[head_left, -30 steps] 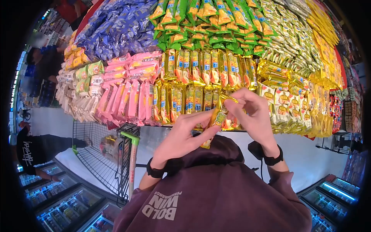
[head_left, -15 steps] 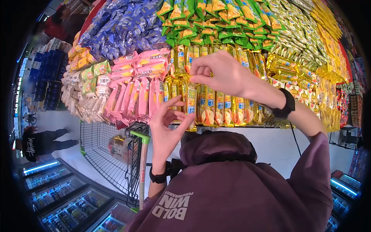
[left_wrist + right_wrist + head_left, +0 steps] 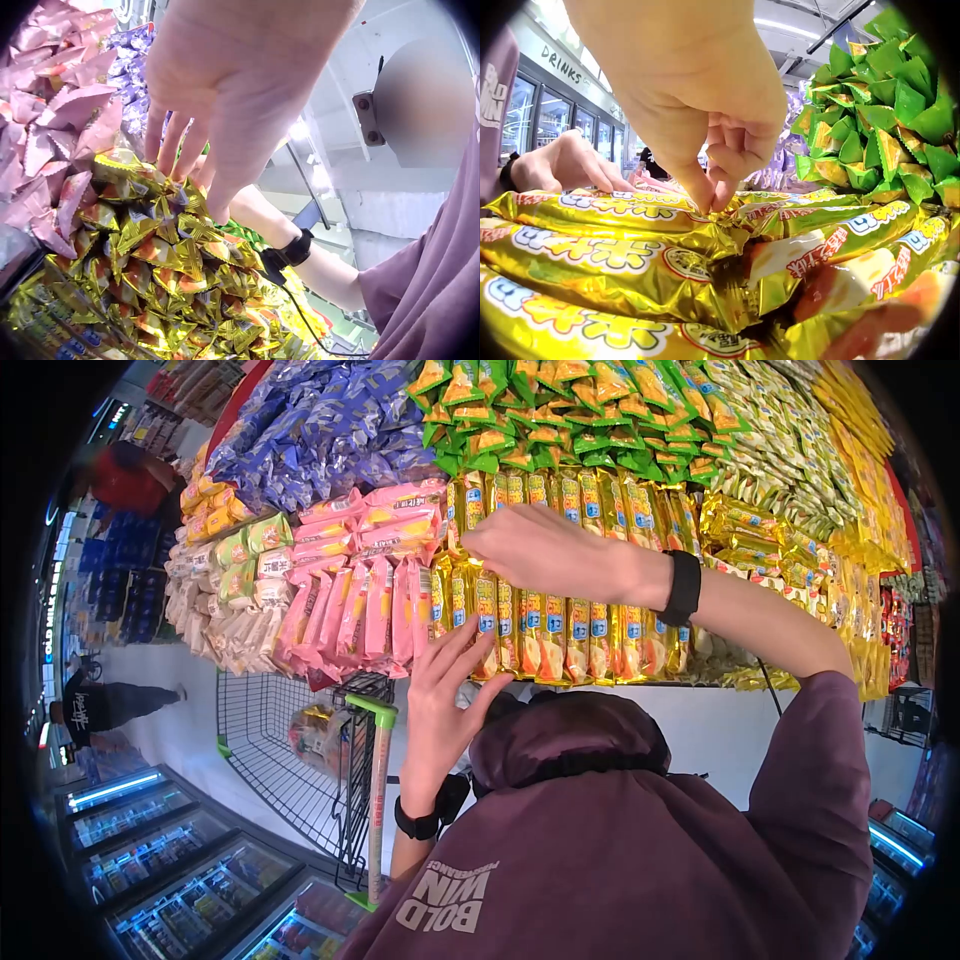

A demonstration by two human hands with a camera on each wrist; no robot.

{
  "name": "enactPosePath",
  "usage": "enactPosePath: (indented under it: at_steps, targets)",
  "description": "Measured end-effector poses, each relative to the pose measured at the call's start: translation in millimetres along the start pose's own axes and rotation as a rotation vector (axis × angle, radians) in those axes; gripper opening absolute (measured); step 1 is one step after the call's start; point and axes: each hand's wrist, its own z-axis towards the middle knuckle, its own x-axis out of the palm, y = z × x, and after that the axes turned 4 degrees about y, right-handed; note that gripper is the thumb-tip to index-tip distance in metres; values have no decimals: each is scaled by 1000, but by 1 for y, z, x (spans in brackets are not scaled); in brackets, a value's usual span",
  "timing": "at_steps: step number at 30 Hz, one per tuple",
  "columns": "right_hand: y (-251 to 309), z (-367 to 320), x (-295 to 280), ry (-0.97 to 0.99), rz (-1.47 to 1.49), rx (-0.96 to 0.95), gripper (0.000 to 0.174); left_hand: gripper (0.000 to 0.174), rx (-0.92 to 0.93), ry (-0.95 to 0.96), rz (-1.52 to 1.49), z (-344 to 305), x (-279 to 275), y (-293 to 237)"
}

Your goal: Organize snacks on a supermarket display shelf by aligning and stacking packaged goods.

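Note:
Long gold-wrapped snack bars (image 3: 577, 630) stand in two packed rows on the display in front of me. My right hand (image 3: 560, 555) reaches across to the left end of these rows. In the right wrist view its thumb and forefinger pinch the crimped end of a gold-wrapped snack bar (image 3: 607, 206), while the other fingers curl inward. Lower down, my left hand (image 3: 440, 705) has its fingers extended over the leftmost bars of the front row. Seen from the left wrist, that hand's fingers (image 3: 172, 142) reach down at the gold wrappers, thumb spread apart.
Pink packets (image 3: 345, 615) lie left of the gold bars; green packets (image 3: 580, 420) and blue packets (image 3: 330, 435) are heaped behind. A wire shopping cart (image 3: 275, 730) stands at left near glass-topped freezers (image 3: 170, 840). A person in black (image 3: 110, 710) is farther left.
A second ago both hands held one gold snack bar close to me. That bar has left them; the right hand moved left and away to the rows, and the left hand's fingers straightened over the front row.

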Motion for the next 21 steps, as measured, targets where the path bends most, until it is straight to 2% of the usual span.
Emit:
enactPosePath:
  at_steps: [1,5,8,10,11,14,17,21]
  targets:
    - [1,0,0,-25,5,-54,12,49,4,9,25,0,0,1]
    - [3,-2,-5,165,90,-181,18,48,-8,50,71,3,-2,0]
    - [3,-4,-10,382,70,-132,17,52,-13,87,71,4,-4,1]
    - [-4,-8,-5,255,120,-187,14,54,-7,100,82,5,-6,1]
    - [-6,-9,-3,193,145,-217,13,60,0,117,77,4,-5,3]
    - [-3,-16,-24,101,98,-159,14,67,-6,122,87,3,-7,-1]
    - [-9,-25,-43,224,-16,-71,15,68,40,83,125,3,-6,-2]
    - [-4,-45,-44,221,-6,-33,14,71,125,96,99,8,-3,-9]
